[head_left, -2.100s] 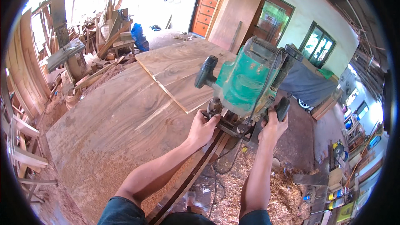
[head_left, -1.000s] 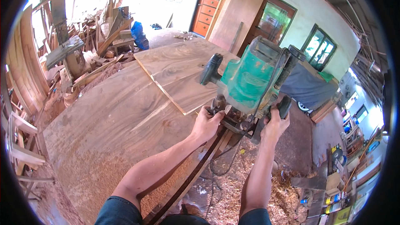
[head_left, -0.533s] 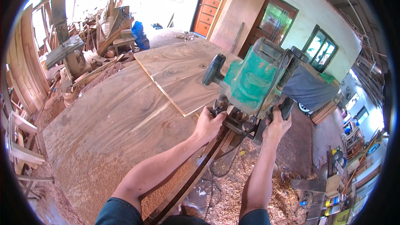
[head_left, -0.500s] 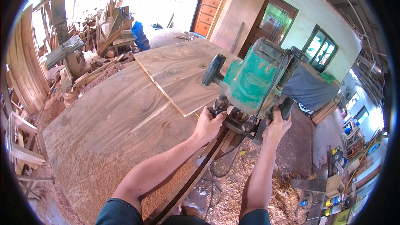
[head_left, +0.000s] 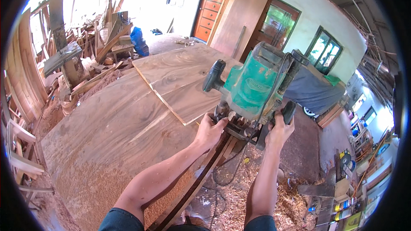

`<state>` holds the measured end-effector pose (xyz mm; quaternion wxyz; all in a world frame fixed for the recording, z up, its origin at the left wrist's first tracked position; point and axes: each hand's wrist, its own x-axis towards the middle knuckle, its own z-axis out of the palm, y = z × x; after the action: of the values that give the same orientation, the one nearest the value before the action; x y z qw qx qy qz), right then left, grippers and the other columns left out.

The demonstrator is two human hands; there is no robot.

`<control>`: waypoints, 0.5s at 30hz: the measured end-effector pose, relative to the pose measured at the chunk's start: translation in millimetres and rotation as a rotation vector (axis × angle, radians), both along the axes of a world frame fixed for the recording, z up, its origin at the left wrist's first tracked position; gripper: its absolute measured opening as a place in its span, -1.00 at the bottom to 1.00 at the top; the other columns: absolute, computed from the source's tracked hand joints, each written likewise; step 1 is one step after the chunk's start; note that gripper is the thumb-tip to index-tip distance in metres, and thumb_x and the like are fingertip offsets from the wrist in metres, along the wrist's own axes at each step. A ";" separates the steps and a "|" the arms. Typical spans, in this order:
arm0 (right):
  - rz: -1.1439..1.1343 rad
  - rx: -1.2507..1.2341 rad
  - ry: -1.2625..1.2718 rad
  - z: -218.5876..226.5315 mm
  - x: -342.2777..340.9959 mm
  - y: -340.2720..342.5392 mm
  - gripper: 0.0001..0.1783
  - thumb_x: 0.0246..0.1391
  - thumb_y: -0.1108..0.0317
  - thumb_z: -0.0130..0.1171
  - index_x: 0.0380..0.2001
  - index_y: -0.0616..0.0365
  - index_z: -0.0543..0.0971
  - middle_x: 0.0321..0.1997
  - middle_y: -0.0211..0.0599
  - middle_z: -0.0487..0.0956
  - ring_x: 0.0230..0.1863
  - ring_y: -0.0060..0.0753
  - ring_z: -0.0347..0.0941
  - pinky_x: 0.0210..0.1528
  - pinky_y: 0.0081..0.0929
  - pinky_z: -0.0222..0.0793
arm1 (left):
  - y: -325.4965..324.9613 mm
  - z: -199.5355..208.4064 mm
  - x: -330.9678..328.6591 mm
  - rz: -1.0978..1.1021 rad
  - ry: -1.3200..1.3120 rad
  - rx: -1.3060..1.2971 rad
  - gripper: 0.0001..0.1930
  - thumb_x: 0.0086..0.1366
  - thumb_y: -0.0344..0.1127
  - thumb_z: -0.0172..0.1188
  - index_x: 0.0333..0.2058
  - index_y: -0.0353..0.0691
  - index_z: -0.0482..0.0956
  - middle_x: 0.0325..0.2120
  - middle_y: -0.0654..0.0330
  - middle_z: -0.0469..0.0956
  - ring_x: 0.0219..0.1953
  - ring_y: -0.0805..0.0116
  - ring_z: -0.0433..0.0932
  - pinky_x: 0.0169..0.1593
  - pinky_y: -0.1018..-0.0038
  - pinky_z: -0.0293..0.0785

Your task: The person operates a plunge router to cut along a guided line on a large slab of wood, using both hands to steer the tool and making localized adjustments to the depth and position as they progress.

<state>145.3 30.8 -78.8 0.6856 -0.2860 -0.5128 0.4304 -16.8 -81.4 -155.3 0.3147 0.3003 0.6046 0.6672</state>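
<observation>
A green plunge router with black handles stands on a narrow wooden piece that has a dark groove along it. My left hand is closed round the near left part of the router's base, thumb pressed on top. With my right hand I grip the router's right side, beside its black handle. The bit under the base is hidden. To the left lies a wide wooden tabletop, dusted with sawdust near me. A thin wood strip rests across it.
A loose black cord hangs beside the workpiece. Wood shavings cover the ground on the right. Scrap wood is heaped at the far left. Beyond the router stands a vehicle under a grey cover. Tools lie at the right.
The whole view has shifted slightly, so the scene sits a little further left. Both hands keep their hold on the router, with no clear movement along the wood.
</observation>
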 end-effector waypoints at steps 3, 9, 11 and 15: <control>-0.010 -0.006 -0.011 0.6 0.0 1.7 -0.77 0.05 0.43 0.25 -0.21 0.23 0.52 -0.45 -0.46 0.44 -0.62 -0.67 0.26 -0.69 -0.66 0.09 | -2.2 6.2 1.2 0.014 -0.002 0.017 -0.48 0.33 -0.05 0.29 -0.05 -0.46 0.42 -0.35 0.10 0.58 -0.26 0.36 0.51 -0.13 0.39 0.45; -0.020 0.001 -0.024 2.0 0.1 5.2 -0.78 0.06 0.42 0.26 -0.21 0.22 0.52 -0.46 -0.46 0.43 -0.63 -0.68 0.24 -0.70 -0.65 0.10 | -3.4 9.9 -0.9 -0.005 0.043 -0.071 -0.45 0.32 -0.01 0.28 -0.05 -0.46 0.42 -0.32 0.05 0.59 -0.22 0.32 0.52 -0.10 0.35 0.45; -0.027 -0.025 -0.031 2.1 0.0 6.4 -0.78 0.06 0.41 0.26 -0.22 0.22 0.52 -0.46 -0.46 0.43 -0.64 -0.68 0.24 -0.70 -0.65 0.10 | 0.4 5.7 -2.0 0.000 0.047 -0.078 -0.44 0.31 0.00 0.29 -0.05 -0.46 0.43 -0.32 0.04 0.59 -0.22 0.31 0.52 -0.10 0.36 0.45; -0.020 0.002 -0.013 3.5 -0.9 8.4 -0.80 0.01 0.41 0.29 -0.30 0.20 0.51 -0.50 -0.49 0.43 -0.67 -0.67 0.26 -0.70 -0.64 0.16 | 10.3 -4.0 -3.5 0.023 0.036 -0.011 -0.44 0.28 0.00 0.31 -0.09 -0.47 0.44 -0.35 0.07 0.58 -0.26 0.32 0.52 -0.14 0.36 0.46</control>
<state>144.4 39.2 -75.3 0.6868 -0.2933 -0.5146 0.4213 -20.3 -71.1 -159.3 0.2979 0.3033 0.6174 0.6619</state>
